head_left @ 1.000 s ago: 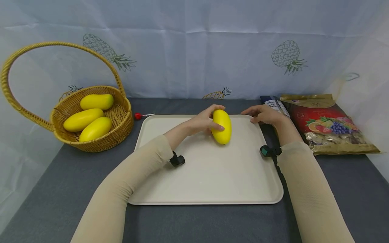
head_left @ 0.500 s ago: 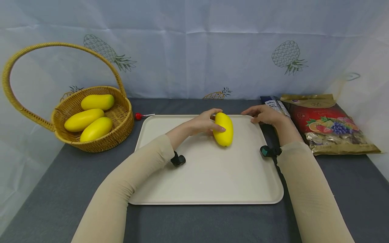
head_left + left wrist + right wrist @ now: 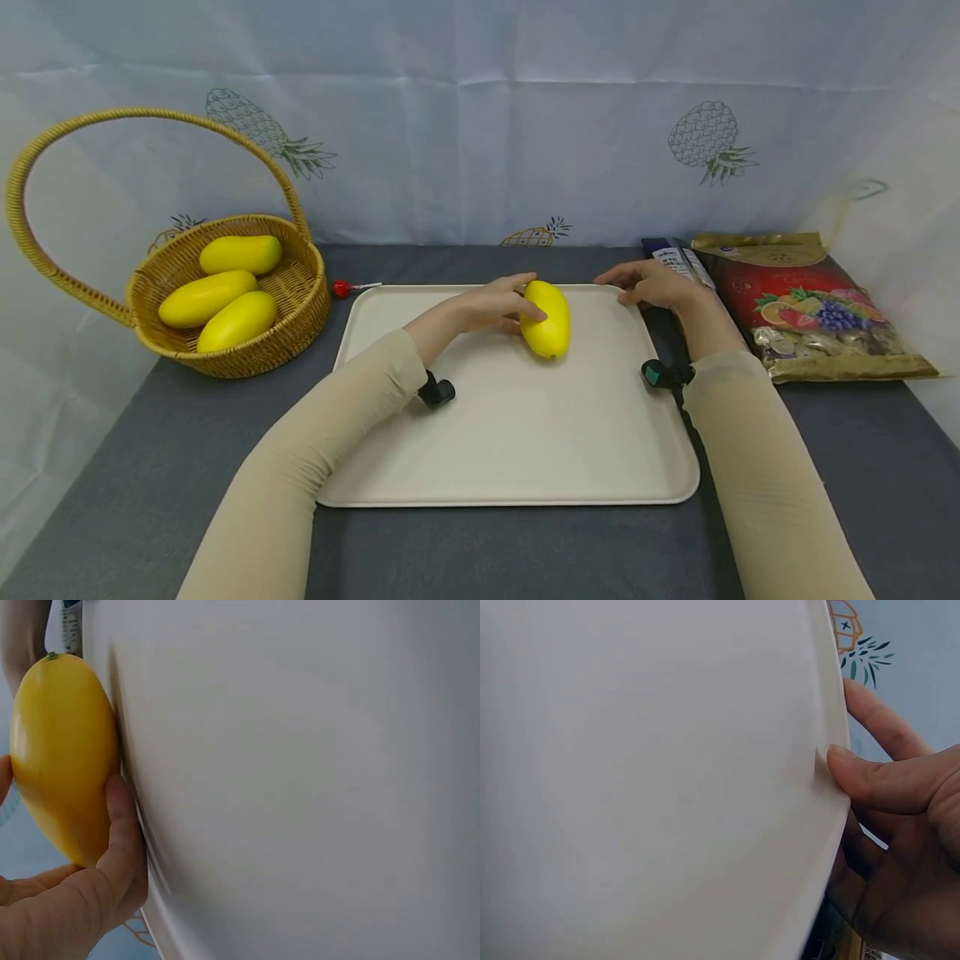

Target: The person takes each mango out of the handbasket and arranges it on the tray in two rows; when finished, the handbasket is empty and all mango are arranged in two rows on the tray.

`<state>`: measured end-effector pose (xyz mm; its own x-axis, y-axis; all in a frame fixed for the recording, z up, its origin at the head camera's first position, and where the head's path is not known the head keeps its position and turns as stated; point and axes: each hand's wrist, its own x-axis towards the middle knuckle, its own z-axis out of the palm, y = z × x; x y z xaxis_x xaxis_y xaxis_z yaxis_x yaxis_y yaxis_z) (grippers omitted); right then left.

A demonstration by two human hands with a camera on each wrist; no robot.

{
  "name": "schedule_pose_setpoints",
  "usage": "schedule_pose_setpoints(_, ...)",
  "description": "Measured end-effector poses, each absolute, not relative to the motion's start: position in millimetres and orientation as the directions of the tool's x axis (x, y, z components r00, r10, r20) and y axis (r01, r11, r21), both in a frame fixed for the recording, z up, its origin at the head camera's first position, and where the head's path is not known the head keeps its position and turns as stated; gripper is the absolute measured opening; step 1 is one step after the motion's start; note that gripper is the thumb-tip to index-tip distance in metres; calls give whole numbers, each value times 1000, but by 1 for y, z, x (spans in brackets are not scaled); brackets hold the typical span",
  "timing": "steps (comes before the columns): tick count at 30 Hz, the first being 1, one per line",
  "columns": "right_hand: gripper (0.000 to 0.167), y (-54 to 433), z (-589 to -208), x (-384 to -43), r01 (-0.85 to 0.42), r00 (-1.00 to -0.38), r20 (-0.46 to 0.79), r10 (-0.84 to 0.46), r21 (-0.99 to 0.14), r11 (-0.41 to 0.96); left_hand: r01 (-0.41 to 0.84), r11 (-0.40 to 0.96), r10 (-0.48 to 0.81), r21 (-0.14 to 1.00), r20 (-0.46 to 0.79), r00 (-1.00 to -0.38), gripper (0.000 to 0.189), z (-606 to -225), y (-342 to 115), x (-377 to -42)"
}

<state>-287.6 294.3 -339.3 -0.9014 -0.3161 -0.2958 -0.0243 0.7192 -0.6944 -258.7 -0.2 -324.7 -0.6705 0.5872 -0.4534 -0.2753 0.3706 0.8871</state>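
A yellow mango (image 3: 549, 321) is in my left hand (image 3: 491, 307), held between thumb and fingers at the far middle of the cream tray (image 3: 525, 433). In the left wrist view the mango (image 3: 64, 742) shows a small green stem spot at one end, and a fingertip presses its side close to the tray surface. Whether its underside touches the tray, I cannot tell. At the tray's far right corner, my right hand (image 3: 656, 285) pinches the rim; the right wrist view shows the thumb (image 3: 885, 780) on the inner side and fingers behind the edge.
To the left stands a wicker basket (image 3: 300, 329) with a tall handle and 3 more yellow mangoes (image 3: 238, 321) inside. A red lollipop (image 3: 342, 288) lies between basket and tray. Behind my right wrist lie a red and gold fruit-printed bag (image 3: 810, 308) and a dark blue packet (image 3: 678, 257).
The mango, with my left hand, has shifted slightly nearer to me, first drifting a little right and then back left. My right hand has stayed at the tray corner.
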Motion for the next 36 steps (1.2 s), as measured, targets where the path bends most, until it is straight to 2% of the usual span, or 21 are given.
schedule_pose_setpoints(22, 45, 294, -338, -287, -35, -899, -280, -337, -721, 692, -309, 339, 568, 888, -456, -685, 83, -327, -4, -258)
schedule_pose_setpoints(31, 45, 294, -338, -286, -41, -898, -271, -346, -733, 679, -229, 365, 573, 903, -411, -709, 80, -323, -17, -256)
schedule_pose_setpoints(36, 45, 295, -337, -285, -48, -891, -273, -364, -739, 672, -167, 358, 556, 919, -353, -752, 77, -316, -28, -259)
